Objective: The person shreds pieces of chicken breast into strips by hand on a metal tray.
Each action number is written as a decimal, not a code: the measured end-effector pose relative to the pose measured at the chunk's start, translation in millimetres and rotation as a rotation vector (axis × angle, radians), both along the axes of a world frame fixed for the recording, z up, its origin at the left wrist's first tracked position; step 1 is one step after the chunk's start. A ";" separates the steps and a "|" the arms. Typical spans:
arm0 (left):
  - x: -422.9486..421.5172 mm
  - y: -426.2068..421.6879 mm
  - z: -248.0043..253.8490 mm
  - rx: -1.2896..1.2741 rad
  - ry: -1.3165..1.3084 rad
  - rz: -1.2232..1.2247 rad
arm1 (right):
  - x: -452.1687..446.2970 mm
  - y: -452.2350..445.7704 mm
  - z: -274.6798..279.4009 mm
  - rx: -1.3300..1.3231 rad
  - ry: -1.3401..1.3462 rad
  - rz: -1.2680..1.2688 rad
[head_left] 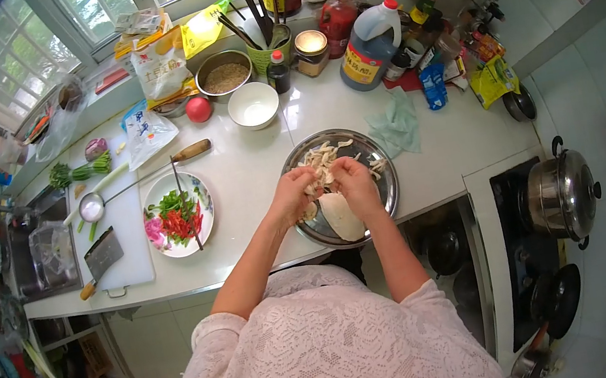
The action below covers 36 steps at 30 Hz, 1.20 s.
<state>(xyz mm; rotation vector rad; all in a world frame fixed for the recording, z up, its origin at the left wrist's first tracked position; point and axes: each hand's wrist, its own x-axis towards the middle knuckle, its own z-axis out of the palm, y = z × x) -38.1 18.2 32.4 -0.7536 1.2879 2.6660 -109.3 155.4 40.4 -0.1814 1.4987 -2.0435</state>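
Both hands are over a round metal tray [393, 202] on the counter. My left hand [293, 195] is closed, its fingers pinching pale shredded meat [323, 155]. Close beside it, my right hand [356, 186] is closed on the same pale shreds. Under and between the hands a large whitish piece of meat [343, 218] lies on the tray, with more loose shreds at the tray's right side. Left of the tray, a white plate [161, 249] holds chopped green and red vegetables, pink pieces and a pair of dark chopsticks [181, 189].
A cleaver [102, 260] and a ladle [91, 207] rest on the white cutting board [134, 249]. Behind are an empty white bowl [254, 106], a metal bowl of brown grains [224, 77], bottles and a green cloth [395, 125]. A pot [563, 195] stands on the stove at right.
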 end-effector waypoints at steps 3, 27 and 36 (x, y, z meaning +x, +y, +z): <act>2.3 -7.4 -11.6 0.160 0.021 0.148 | -16.3 12.1 -3.8 -0.078 -0.011 -0.111; 3.0 4.3 11.4 0.284 0.188 0.098 | 7.3 -9.7 -11.3 0.344 0.394 0.058; 7.3 -0.4 -1.8 -0.093 0.114 0.082 | 7.0 -6.3 1.1 0.293 0.376 0.080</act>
